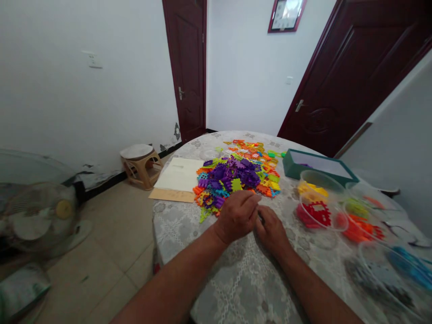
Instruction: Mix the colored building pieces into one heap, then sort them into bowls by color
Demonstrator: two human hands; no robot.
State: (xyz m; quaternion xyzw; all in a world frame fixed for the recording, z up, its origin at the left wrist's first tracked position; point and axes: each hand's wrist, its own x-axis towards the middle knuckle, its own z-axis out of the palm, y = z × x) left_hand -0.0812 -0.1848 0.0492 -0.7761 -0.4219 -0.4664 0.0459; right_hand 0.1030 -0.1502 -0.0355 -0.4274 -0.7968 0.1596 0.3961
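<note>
My left hand (pixel 237 217) is closed, its fingers curled in a pinch, just in front of a heap of plastic building pieces (pixel 232 173). Close beside it, my right hand (pixel 272 230) is also closed above the tablecloth. A small dark patch shows between the two hands; whether it is a piece or shadow I cannot tell. What the fingers hold, if anything, is hidden. The heap is mostly purple on top, with orange, lime green, yellow and blue pieces around it, several of them gear-edged.
At the right stand clear plastic tubs of sorted pieces: yellow and red ones (pixel 315 213), orange ones (pixel 362 228), grey ones (pixel 381 274). Behind them is a green box (pixel 320 165). Left of the heap lies a cream sheet (pixel 178 174). A stool (pixel 141 166) and fan (pixel 37 220) stand beyond the table.
</note>
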